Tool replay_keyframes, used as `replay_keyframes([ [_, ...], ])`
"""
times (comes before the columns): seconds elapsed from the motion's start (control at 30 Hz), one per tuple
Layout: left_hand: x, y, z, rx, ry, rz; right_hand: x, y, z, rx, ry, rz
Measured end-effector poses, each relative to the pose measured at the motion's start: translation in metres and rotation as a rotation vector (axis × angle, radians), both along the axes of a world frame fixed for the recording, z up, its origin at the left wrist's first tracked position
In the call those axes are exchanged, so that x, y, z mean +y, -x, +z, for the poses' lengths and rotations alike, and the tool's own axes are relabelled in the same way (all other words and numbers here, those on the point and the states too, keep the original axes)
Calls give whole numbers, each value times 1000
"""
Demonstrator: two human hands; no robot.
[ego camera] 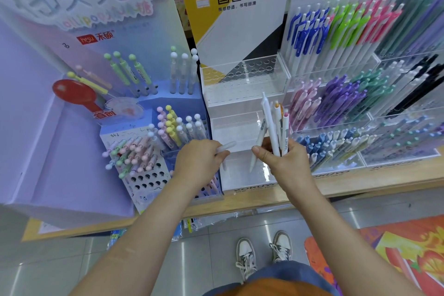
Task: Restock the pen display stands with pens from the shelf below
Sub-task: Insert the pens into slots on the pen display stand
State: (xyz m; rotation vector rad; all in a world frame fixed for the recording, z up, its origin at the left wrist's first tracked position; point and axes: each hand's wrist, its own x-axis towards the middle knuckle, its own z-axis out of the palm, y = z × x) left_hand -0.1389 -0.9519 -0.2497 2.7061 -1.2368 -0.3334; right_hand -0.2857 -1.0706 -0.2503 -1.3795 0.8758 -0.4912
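A stepped clear acrylic stand (242,94) stands on the table at 12 o'clock from the two hands. Its three tiers rise toward the back, the top tier's plate of round holes shows through, and the front edge carries a KOKUYO label (257,186). The right hand (288,163) grips a bundle of pens (276,125) in front of the middle tier. They have white barrels, some with orange or pink ends, and stand upright, fanned toward 12 o'clock. One outer white pen (255,149) of the bundle slants tip-down toward 7 o'clock. The left hand (199,161), at 9 o'clock from the bundle, pinches a single white pen (227,146) that points toward 2 o'clock.
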Motion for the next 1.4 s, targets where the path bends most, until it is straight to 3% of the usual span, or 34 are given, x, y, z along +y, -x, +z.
replay_keyframes([
  [0.23,-2,1,1,-127,-52,17,1,1,0,-76,-178,-29],
  [0.4,-1,4,-2,-161,-44,14,4,3,2,-73,-141,23],
  [0.63,2,3,3,-199,-187,-38,9,1,1,-82,-189,50],
  [0.7,-2,6,16,-160,-174,-5,9,0,3,-86,-190,61],
  [0.77,-4,12,32,-72,42,62,8,0,6,-81,-189,81],
  [0.87,-12,23,55,387,552,178,7,1,9,-80,-183,131],
  [0.93,-21,28,64,614,670,233,7,1,9,-51,-152,162],
  [1.07,-28,26,63,687,747,292,4,7,10,-1,-95,217],
  [1.27,-27,28,49,772,693,262,-5,19,-3,111,-91,277],
  [1.4,-21,33,43,605,610,162,-5,16,-12,124,-64,183],
])
